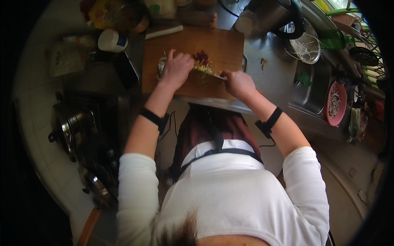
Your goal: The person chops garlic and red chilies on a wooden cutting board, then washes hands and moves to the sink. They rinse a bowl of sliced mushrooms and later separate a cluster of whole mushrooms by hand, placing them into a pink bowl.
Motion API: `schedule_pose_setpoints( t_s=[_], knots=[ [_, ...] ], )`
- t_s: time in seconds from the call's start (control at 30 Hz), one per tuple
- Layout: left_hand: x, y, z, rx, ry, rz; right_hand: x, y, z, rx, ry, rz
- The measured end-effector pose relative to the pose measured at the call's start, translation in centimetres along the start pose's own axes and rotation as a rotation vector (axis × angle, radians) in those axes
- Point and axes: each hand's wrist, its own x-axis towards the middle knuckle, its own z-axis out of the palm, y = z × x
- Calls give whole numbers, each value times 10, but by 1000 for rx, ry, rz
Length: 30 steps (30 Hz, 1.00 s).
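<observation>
My right hand (241, 83) grips the handle of a kitchen knife (217, 76), whose blade slants up and leftward over a wooden cutting board (192, 87). At the blade's other end, the fingers of my left hand (178, 69) are curled over it and hide its tip. Finely chopped pale-yellow pieces, perhaps garlic (203, 68), lie along the blade. Just behind them is a small heap of dark red chopped bits (200, 57). A crumpled whitish item (160, 66) is partly hidden by my left hand.
Left of the board are a dark phone (126, 70) and a white tub (112, 40). A white stick (164, 32) lies across the back edge. To the right stand a kettle (267, 15), a bowl of white strands (304, 46), a sink (311, 93) and a pink basket (336, 104).
</observation>
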Motion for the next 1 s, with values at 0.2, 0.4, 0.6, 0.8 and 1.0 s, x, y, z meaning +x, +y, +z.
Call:
schedule_pose_setpoints(
  t_s=[0.2, 0.4, 0.6, 0.8, 1.0],
  knots=[
    [-14, 6, -24, 9, 43, 37, -34, -11, 0, 102, 30, 19],
    [-28, 12, -11, -4, 1, 62, -49, -22, 28, 148, 53, 35],
    [-24, 9, -11, 44, -34, 74, -52, -21, 33, 123, 121, 15],
    [-10, 5, -6, 24, -21, 72, -41, -17, 31, 95, 138, 63],
    [-5, 0, -9, 10, -59, 85, -38, -18, 24, 94, 158, 35]
  ],
)
